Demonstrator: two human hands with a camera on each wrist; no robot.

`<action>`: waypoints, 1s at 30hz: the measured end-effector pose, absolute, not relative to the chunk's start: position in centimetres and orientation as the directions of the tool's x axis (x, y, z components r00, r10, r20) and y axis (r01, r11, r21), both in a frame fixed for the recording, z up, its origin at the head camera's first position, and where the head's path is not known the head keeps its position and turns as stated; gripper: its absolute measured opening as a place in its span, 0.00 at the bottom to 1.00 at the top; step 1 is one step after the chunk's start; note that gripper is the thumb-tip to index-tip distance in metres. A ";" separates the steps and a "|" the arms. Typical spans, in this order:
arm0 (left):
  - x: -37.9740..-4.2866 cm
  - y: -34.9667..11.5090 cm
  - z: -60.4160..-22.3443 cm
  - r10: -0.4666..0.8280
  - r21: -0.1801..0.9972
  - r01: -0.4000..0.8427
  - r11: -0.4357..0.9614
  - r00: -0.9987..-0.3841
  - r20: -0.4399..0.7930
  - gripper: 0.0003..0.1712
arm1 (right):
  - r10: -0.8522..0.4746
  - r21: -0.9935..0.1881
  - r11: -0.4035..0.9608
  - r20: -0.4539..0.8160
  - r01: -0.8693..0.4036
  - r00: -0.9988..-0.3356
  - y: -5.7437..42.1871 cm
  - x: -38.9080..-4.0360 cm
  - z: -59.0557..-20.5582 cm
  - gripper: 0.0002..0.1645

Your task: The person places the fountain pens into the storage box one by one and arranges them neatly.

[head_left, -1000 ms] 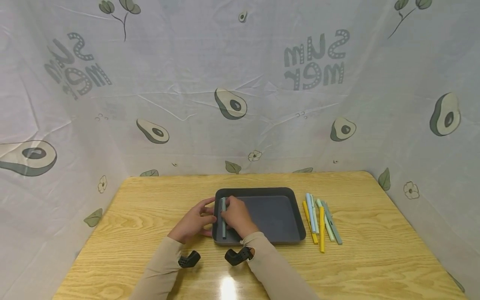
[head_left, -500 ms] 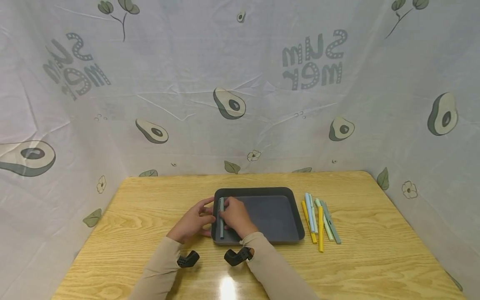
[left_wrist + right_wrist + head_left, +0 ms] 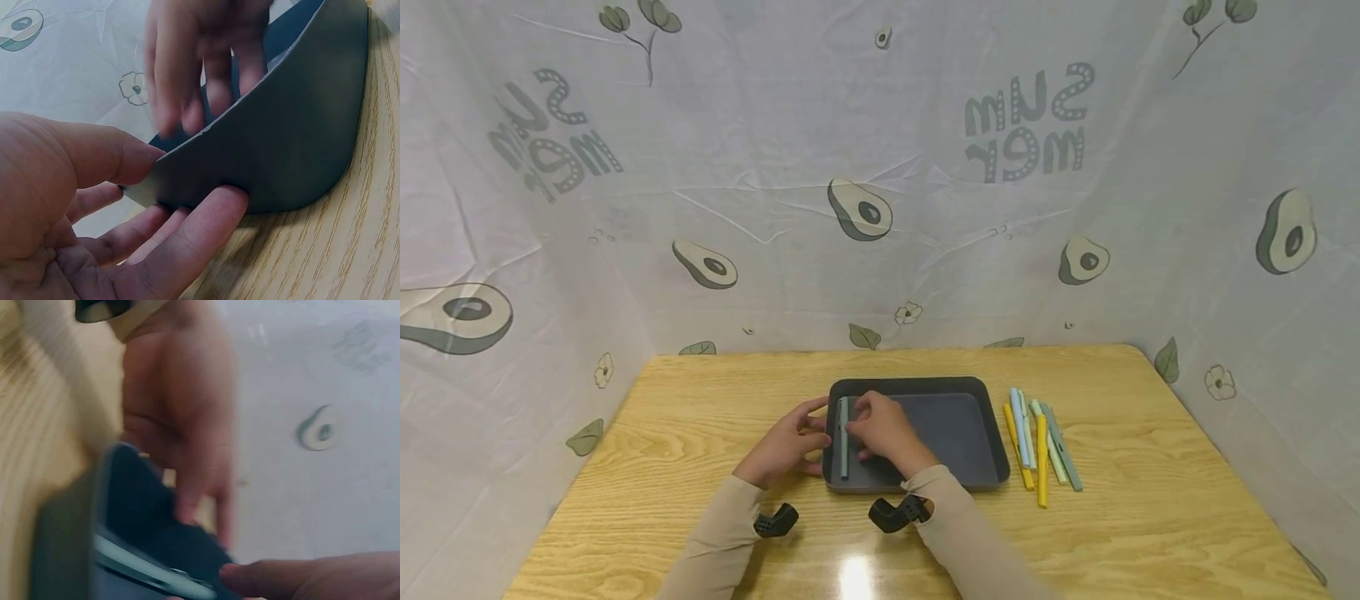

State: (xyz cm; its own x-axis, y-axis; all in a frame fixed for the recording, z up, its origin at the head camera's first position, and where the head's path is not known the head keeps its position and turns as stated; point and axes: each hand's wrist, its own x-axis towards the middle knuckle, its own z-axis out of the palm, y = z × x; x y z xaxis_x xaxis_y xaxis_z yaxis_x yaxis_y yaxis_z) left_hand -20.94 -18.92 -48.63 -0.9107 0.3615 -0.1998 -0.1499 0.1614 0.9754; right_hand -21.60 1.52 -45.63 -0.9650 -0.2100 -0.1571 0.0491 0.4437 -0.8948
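Note:
A grey-green pen [image 3: 844,454] with a clip lies lengthwise along the left wall inside the dark grey tray [image 3: 917,482]. My left hand [image 3: 782,446] holds the tray's left side; in the left wrist view its thumb meets the rim and other fingertips touch the outer wall. My right hand [image 3: 883,429] is over the tray, just right of the pen, fingers loosely bent and apart from it. In the right wrist view that hand [image 3: 181,412] is blurred, its fingers pointing down with nothing between them, and the pen [image 3: 150,569] shows on the tray floor.
Right of the tray, several pens lie in a loose bunch on the wooden table [image 3: 1150,500]: yellow pens [image 3: 1042,462], a light blue pen [image 3: 1019,425], pale green ones and a grey-green pen [image 3: 1063,450]. A patterned white cloth [image 3: 760,167] hangs behind and at both sides.
My right hand has let go of the grey-green pen and moved slightly right, its fingers opening. The pen stays by the tray's left wall. My left hand keeps its place.

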 end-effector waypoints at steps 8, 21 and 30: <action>-20.9 -18.6 -48.5 0.354 0.973 -0.163 0.161 -0.911 -0.211 0.41 | -0.187 -0.912 0.411 -0.087 0.002 -0.979 10.0 -20.3 -42.2 0.19; -20.6 -19.0 -48.5 0.337 0.971 -0.170 0.170 -0.916 -0.220 0.41 | 0.019 -0.673 0.739 0.047 -0.018 -0.999 27.3 -19.3 -43.7 0.22; -20.6 -18.8 -48.2 0.341 0.970 -0.161 0.182 -0.915 -0.215 0.41 | 0.008 -0.697 0.708 -0.153 0.114 -0.988 31.8 -19.1 -46.3 0.27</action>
